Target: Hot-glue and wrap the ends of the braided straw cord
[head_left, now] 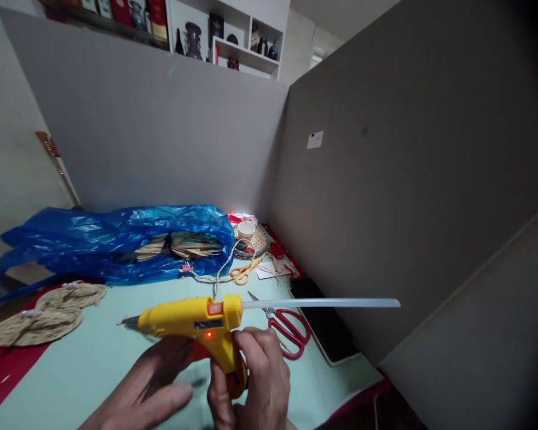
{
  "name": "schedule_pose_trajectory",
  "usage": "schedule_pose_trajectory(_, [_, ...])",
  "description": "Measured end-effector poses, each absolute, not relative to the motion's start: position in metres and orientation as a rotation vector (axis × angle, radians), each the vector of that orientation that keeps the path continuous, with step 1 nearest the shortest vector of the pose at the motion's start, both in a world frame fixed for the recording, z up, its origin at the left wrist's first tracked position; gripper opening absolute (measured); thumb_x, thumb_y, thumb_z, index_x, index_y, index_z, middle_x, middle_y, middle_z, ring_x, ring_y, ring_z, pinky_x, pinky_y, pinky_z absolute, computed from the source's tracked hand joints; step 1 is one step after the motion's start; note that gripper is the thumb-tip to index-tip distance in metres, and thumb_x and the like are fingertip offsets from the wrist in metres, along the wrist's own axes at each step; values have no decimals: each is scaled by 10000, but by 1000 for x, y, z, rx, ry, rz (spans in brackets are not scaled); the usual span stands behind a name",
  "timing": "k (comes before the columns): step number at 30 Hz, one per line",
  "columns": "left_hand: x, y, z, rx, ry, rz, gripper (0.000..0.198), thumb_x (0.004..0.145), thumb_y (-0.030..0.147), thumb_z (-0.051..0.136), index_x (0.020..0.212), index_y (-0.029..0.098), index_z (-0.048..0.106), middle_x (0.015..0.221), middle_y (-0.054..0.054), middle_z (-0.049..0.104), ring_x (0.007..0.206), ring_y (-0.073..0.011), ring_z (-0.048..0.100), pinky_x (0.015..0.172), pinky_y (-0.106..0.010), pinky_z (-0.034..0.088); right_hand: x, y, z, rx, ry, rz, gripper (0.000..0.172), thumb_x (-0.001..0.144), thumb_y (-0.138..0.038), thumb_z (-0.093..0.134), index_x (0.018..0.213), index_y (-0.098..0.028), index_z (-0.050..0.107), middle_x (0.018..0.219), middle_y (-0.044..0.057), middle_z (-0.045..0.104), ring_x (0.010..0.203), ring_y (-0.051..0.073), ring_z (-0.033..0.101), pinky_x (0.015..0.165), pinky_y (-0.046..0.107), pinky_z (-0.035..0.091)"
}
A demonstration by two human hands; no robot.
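A yellow hot glue gun (183, 316) is held above the table, its dark nozzle pointing left and a small red light glowing on its side. A long translucent glue stick (323, 303) juts from its rear end. My right hand (262, 370) is closed round the handle. My left hand (156, 382) is under the barrel, thumb stretched away from the other fingers, whose tips pass behind the gun and are hidden. Just behind the right hand lie red-handled scissors (291, 334). Two braided straw soles (40, 319) rest on the left.
A blue plastic bag (94, 233) holding dried straw (197, 245) lies across the back. Beside it are a woven basket (260, 242) with a white cup (246, 229), orange-handled scissors (242, 273) and twine (219, 278). A black tablet-like slab (327, 325) lies along the right partition (385, 179).
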State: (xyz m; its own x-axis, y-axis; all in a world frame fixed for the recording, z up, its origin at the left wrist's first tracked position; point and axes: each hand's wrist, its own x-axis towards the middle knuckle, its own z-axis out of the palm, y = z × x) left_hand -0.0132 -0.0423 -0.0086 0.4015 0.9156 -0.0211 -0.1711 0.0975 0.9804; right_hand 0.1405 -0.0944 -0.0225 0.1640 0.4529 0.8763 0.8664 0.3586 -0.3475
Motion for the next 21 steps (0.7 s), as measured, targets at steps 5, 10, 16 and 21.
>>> schedule_pose_trajectory(5, [8, -58, 24, 882, 795, 995, 456, 675, 507, 885, 1075, 309, 793, 1176, -69, 785, 1242, -369, 633, 928, -407, 582, 130, -87, -24, -1219, -1533, -453, 337, 991, -241, 474, 1309, -132, 502, 995, 154, 761, 919, 287, 756, 828, 445, 632])
schedule_pose_trajectory(10, [5, -59, 30, 794, 852, 1062, 417, 630, 517, 915, 948, 274, 796, 916, -48, 810, 949, -279, 716, 748, -322, 581, 142, -95, -13, -1061, -1518, -652, 149, 995, -260, 574, 1082, -192, 675, 786, 61, 771, 626, 201, 715, 563, 314, 600])
schedule_pose_trajectory(16, [-9, -59, 20, 875, 834, 991, 369, 621, 514, 920, 894, 295, 800, 807, -41, 817, 801, -280, 741, 656, -340, 577, 175, -102, 30, -1148, -1590, -940, 146, 939, -204, 704, 1068, -266, 731, 964, 34, 804, 889, 231, 766, 904, 397, 604])
schedule_pose_trajectory(21, [-12, -59, 18, 932, 868, 882, 406, 540, 576, 934, 846, 332, 829, 751, -35, 801, 724, -266, 721, 609, -347, 568, 181, -94, 39, -1044, -1712, -907, 230, 1038, -237, 511, 984, -197, 730, 757, 53, 762, 652, 184, 717, 676, 320, 588])
